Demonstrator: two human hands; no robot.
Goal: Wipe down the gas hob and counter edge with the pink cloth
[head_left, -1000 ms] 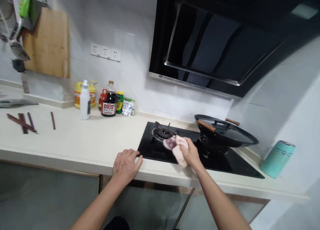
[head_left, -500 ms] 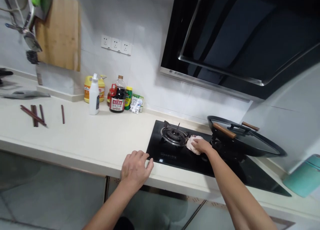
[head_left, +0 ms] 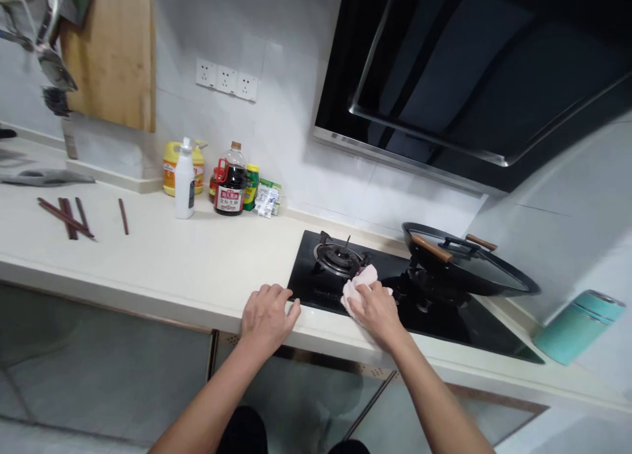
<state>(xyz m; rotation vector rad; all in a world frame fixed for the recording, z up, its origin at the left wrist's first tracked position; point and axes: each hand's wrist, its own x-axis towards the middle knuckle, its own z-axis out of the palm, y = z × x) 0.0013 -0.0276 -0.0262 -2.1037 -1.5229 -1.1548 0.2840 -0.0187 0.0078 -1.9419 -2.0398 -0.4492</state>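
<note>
Under my right hand [head_left: 378,311] is a crumpled pale pink cloth [head_left: 353,291], pressed on the front part of the black glass gas stove [head_left: 316,287]. My fingers grip the cloth from above. Just behind it sits the left burner [head_left: 340,259] with its metal ring. My left hand [head_left: 268,314] rests on the counter's front edge beside the stove's near left corner, thumb and fingers apart, with nothing in it. A large black wok [head_left: 474,279] with a glass lid and wooden handles stands over the right burner.
Along the wall stand a white bottle [head_left: 185,184], a yellow jug [head_left: 170,168], a soy sauce bottle [head_left: 231,184] and small packets [head_left: 266,199]. Several dark sticks [head_left: 69,220] lie on the counter [head_left: 207,263] at left. A teal canister [head_left: 577,326] is at right; a range hood [head_left: 459,72] overhangs the stove.
My right hand has drawn the cloth from beside the left burner toward me and to the left, to the stove's front. My left hand stays at the counter edge. The view shifts slightly.
</note>
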